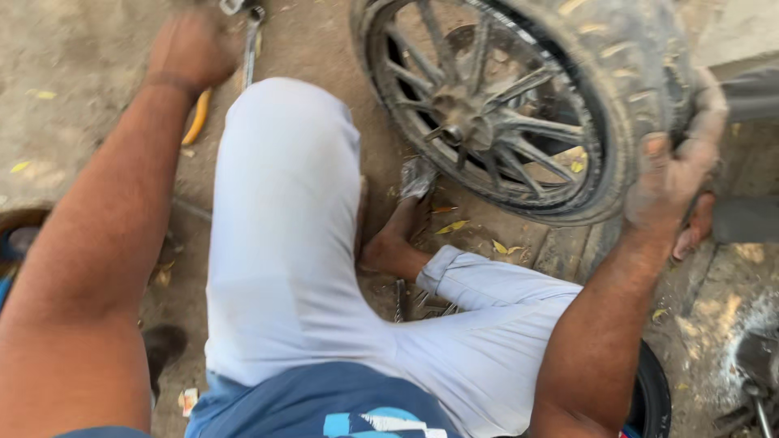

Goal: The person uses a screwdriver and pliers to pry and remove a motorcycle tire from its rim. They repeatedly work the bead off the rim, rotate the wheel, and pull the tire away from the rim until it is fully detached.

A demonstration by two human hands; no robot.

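Dusty bare ground [97,57] surrounds the squatting person. His right hand [677,174] is closed on the tread of the black spoked motorcycle wheel [519,105], holding it upright; better keep it steady. His left hand [195,49] seems closed on a long metal tool [250,53], though blurred.

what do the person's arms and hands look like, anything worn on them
Both arms are bare to above the elbow; no gloves, watch or rings show. The left hand has a thin dark band at the wrist. The right hand is smeared with grey dust and grime over the fingers and back. A blue shirt edge shows at the bottom of the view, near the upper arms.
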